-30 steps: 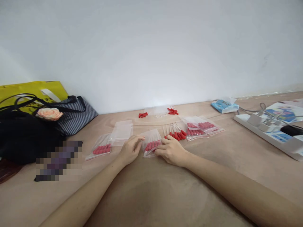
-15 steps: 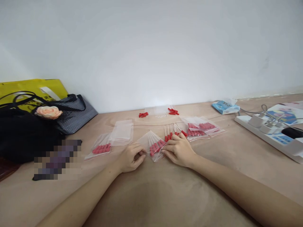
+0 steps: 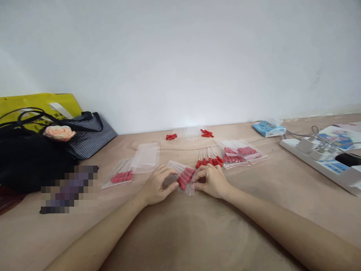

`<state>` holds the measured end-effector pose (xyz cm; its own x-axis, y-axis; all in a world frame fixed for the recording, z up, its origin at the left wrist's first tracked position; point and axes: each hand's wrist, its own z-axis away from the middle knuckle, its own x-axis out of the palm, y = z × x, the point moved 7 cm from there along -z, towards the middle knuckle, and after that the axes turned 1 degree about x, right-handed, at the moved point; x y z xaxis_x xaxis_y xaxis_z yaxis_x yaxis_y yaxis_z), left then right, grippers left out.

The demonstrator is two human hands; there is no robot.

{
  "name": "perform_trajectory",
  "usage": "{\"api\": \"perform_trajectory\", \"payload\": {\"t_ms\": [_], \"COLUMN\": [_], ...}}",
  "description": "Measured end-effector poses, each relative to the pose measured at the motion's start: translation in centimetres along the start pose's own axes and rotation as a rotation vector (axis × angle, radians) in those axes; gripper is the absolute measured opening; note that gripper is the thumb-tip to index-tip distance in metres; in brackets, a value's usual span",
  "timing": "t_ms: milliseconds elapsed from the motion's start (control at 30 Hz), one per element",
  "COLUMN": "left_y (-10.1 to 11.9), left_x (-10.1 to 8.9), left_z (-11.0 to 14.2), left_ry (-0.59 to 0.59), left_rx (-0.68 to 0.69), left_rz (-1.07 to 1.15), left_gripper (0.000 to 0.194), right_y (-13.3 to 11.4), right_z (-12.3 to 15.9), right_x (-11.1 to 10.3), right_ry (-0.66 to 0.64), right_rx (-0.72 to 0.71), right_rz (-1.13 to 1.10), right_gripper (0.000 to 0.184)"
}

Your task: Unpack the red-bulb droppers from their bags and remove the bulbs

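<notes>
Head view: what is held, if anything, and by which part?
The right hand pinches the clear bag of red-ended sticks by its right edge. The left hand is at its left side; whether it grips cannot be told.

Tabletop (image 3: 169,233) between the forearms (image 3: 113,226) is free; red-tipped sticks (image 3: 210,161) obstruct beyond.
</notes>
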<state>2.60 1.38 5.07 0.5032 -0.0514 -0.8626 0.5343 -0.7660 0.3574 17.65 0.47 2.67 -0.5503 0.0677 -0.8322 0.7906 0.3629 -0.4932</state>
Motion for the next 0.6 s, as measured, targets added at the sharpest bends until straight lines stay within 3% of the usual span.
{"api": "perform_trajectory", "payload": {"t_ms": [167, 333, 500, 600], "left_y": [0.9, 1.3, 1.1, 0.7], "left_x": [0.6, 1.1, 1.0, 1.1], "left_z": [0.3, 0.6, 0.6, 0.6], "left_ry": [-0.104, -0.171, -0.133, -0.105], "left_rx": [0.066, 0.056, 0.033, 0.022], "left_rz": [0.045, 0.128, 0.135, 0.128], "left_gripper": [0.043, 0.049, 0.045, 0.041], "right_y": [0.0, 0.0, -1.1, -1.5], "right_z": [-0.2, -0.4, -0.2, -0.2], "right_x": [0.5, 0.2, -0.1, 0.0], "right_ry": [-0.171, -0.118, -0.062, -0.044], "right_rx": [-0.138, -0.078, -0.07, -0.086], "right_rz": [-0.174, -0.176, -0.119, -0.1], "right_gripper": [0.016, 0.037, 0.022, 0.026]}}
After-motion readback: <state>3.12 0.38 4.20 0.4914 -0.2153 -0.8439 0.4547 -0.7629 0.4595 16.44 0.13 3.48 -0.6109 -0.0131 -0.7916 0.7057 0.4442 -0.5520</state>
